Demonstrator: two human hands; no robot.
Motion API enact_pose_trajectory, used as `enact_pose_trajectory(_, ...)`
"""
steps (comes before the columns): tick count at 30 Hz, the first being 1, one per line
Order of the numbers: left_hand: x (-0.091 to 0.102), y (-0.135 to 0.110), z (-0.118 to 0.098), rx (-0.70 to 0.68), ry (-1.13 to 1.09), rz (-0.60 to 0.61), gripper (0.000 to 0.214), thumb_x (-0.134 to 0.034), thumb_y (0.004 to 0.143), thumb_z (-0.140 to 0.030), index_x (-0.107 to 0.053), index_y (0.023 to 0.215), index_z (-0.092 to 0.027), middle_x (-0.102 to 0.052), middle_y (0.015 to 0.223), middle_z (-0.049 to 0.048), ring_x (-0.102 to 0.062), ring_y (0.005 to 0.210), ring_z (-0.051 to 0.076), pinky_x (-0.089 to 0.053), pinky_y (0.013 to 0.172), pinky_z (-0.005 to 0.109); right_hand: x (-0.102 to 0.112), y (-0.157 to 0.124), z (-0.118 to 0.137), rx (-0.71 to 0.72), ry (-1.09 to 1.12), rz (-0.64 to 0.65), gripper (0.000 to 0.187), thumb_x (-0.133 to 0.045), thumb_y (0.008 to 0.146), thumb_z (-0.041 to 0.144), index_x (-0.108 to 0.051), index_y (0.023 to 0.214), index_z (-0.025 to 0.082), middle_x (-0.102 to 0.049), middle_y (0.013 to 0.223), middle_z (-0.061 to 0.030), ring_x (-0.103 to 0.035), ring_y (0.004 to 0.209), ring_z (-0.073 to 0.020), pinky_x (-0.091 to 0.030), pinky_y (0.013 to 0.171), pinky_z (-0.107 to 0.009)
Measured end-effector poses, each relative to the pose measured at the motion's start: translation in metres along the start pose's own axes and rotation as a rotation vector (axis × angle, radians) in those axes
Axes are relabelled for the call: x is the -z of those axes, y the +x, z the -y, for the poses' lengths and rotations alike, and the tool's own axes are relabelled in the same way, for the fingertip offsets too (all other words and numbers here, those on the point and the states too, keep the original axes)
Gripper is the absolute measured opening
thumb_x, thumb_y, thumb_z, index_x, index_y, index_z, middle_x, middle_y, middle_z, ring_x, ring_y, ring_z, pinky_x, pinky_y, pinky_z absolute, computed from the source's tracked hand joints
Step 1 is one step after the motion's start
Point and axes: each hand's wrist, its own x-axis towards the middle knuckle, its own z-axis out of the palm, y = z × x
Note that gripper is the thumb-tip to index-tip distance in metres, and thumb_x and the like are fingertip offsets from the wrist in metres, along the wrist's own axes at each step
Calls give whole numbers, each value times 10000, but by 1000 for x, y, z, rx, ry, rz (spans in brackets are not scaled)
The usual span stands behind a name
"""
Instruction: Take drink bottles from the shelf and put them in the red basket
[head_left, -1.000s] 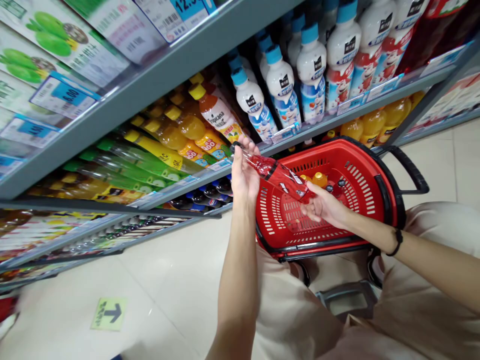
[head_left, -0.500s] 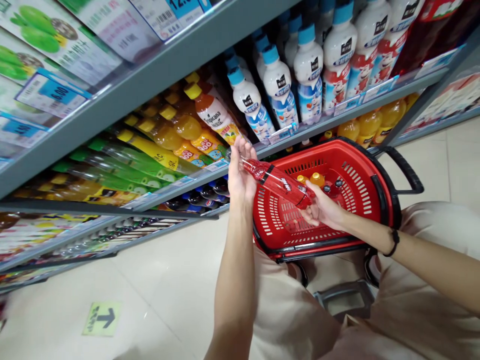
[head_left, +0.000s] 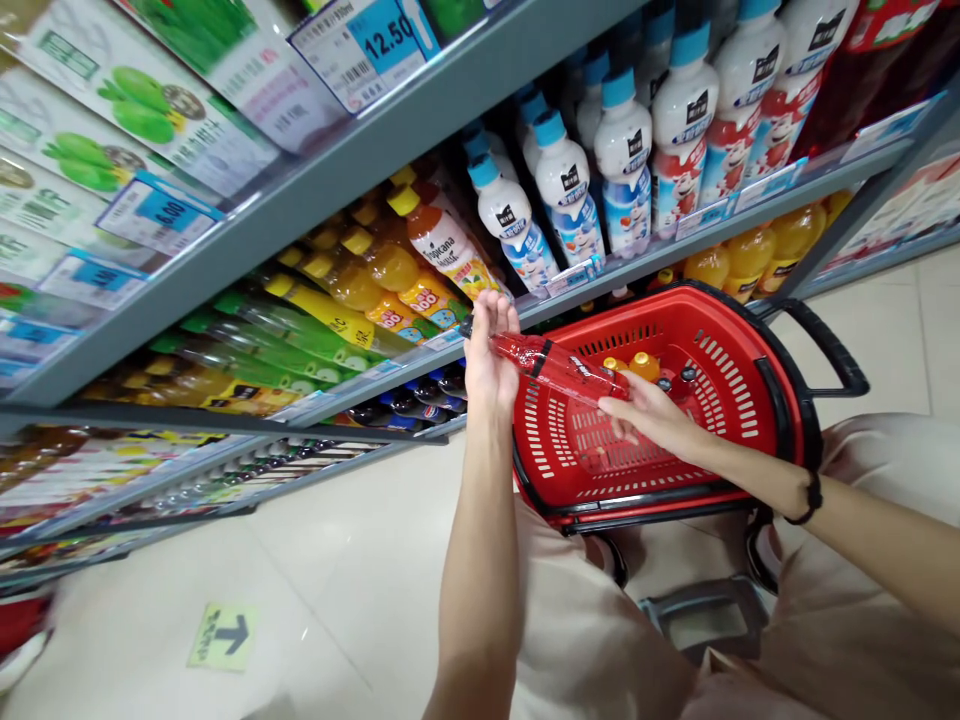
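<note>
Both hands carry a red drink bottle (head_left: 559, 368) that lies nearly level over a red shopping basket (head_left: 739, 345). My left hand (head_left: 489, 352) cups the bottle's neck end, fingers partly curled around it. My right hand (head_left: 651, 412) supports its base from below, fingers closed on it. Inside the basket lie other bottles, with orange caps (head_left: 645, 364) and dark caps showing. I am crouched low in front of the shelves, my knees under the basket.
Grey shelves (head_left: 360, 150) run across the left and top, stocked with orange juice bottles (head_left: 435, 240), green bottles, white blue-capped bottles (head_left: 622, 150) and dark cola bottles (head_left: 420, 395). Price tags line the shelf edges. A green arrow sticker (head_left: 223, 633) marks the beige tiled floor.
The bottle has tilted from a slant to nearly level, and my right hand has shifted slightly up along its base. The view has swung a little.
</note>
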Motion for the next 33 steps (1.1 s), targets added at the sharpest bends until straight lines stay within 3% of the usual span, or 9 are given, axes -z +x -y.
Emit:
enact_pose_trajectory(2, 1, 1, 0, 8, -17, 7, 287, -535, 1058, -222, -772, 899, -187, -797, 922, -29, -745, 896, 35, -524, 1017, 146, 0, -1, 1, 12, -14, 4, 661, -864, 716, 544, -508, 1145, 187, -680, 736, 22, -531, 440, -82, -375, 376, -185)
enact_pose_trajectory(5, 2, 1, -1, 22, -42, 0, 257, -569, 1044, -231, -769, 892, -178, -795, 902, -27, -743, 836, 34, -546, 965, 140, 0, -5, 4, -32, -11, 66, 636, -834, 746, 587, -523, 1105, 164, -729, 815, -38, -532, 427, -72, -385, 380, -193)
enact_pose_trajectory(15, -1, -3, -7, 40, -56, -35, 317, -539, 1060, -325, -747, 864, -185, -781, 875, -23, -732, 775, 35, -559, 861, 127, 3, -8, 9, -214, 186, 159, 522, -675, 873, 651, -616, 969, 142, -667, 663, -36, -500, 412, -76, -319, 389, -174)
enact_pose_trajectory(20, -5, -5, -7, 64, -72, -67, 338, -531, 1064, -340, -741, 855, -178, -775, 813, -29, -726, 722, 36, -561, 794, 123, 0, -7, 13, -368, 230, 178, 543, -478, 970, 663, -622, 919, 142, -612, 582, -25, -448, 385, -81, -306, 389, -187)
enact_pose_trajectory(28, -9, -6, -13, 95, -171, -73, 328, -533, 1065, -332, -720, 846, -177, -763, 794, -58, -709, 689, 14, -551, 760, 115, 4, -8, 6, -353, 247, 249, 646, -454, 946, 745, -660, 882, 136, -569, 542, -7, -476, 415, -99, -331, 421, -198)
enact_pose_trajectory(33, -8, -5, -11, 131, -226, -94, 314, -508, 1080, -286, -715, 866, -185, -762, 817, -62, -703, 728, 0, -541, 794, 94, 2, -15, 13, -333, 245, 407, 787, -349, 950, 787, -676, 699, 116, -556, 465, -50, -484, 389, -121, -356, 425, -221)
